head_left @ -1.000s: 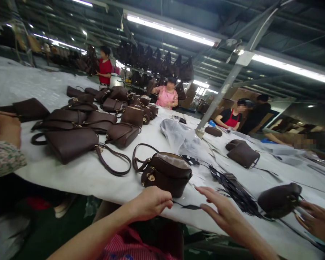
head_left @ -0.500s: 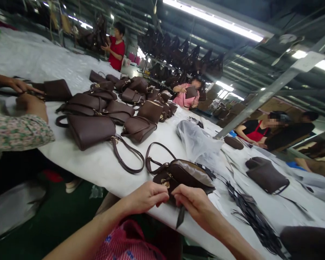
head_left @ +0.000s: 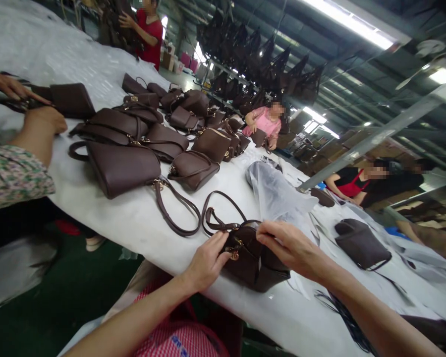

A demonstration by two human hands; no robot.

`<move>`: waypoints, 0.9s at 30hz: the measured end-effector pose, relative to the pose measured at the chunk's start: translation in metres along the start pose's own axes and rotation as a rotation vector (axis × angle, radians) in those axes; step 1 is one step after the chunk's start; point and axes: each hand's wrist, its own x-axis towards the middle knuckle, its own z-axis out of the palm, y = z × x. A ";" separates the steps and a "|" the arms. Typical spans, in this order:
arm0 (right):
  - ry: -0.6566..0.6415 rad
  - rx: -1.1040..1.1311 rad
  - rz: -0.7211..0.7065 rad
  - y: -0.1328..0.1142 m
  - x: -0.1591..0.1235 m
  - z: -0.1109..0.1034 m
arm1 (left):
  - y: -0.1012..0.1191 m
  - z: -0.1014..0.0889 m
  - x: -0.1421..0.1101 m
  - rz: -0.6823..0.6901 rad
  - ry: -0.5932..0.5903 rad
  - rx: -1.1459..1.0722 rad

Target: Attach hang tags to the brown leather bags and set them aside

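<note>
"Dark brown leather-look stuff everywhere. Which one is yours?"

"The brown bag (head_left: 262, 275) right before me, at the near edge of the white table (head_left: 163, 253). My left hand (head_left: 208, 263) grips its left end, the thumb just beside the gold charm (head_left: 234, 255). My right hand (head_left: 295, 248) has its fingers bent over the top edge; I can't tell whether they pinch anything."

"What's crowding you?"

"On the left, a heap of brown bags. The nearest bag (head_left: 128, 171) sends its strap (head_left: 178, 230) out just beside my bag's own strap loop (head_left: 223, 193). Crumpled clear plastic (head_left: 282, 198) lies just beyond, and a pole (head_left: 375, 144) slants up farther off. Another bag (head_left: 362, 243) sits to the right. At far left, a co-worker's hand (head_left: 42, 119) shows past a floral sleeve (head_left: 18, 176)."

"What can't you see?"

"My right forearm hides part of the black cords (head_left: 347, 325). The dark piece (head_left: 434, 332) at lower right is cut off by the frame."

"And inside things?"

"My hand covers my bag's top, so its contents are hidden. Something dark shows through the plastic's left end; I can't make it out."
</note>
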 end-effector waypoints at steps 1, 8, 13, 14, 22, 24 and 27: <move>0.015 0.054 0.027 0.001 0.003 -0.002 | 0.000 0.002 0.003 0.022 -0.021 -0.002; 0.025 0.114 0.108 0.009 0.025 0.004 | 0.006 0.013 0.036 -0.103 0.075 -0.274; 0.010 -0.188 0.094 0.017 0.038 0.015 | 0.007 0.019 0.050 -0.218 0.171 -0.425; 0.004 -0.233 0.115 0.017 0.040 0.017 | 0.008 0.020 0.051 -0.222 0.182 -0.434; 0.116 -0.460 0.269 0.011 0.040 0.035 | 0.010 0.024 0.056 -0.289 0.222 -0.554; 0.105 -0.482 0.268 0.009 0.040 0.039 | 0.011 0.025 0.058 -0.329 0.241 -0.643; 0.077 -0.492 0.249 0.008 0.041 0.041 | 0.013 0.027 0.061 -0.391 0.259 -0.784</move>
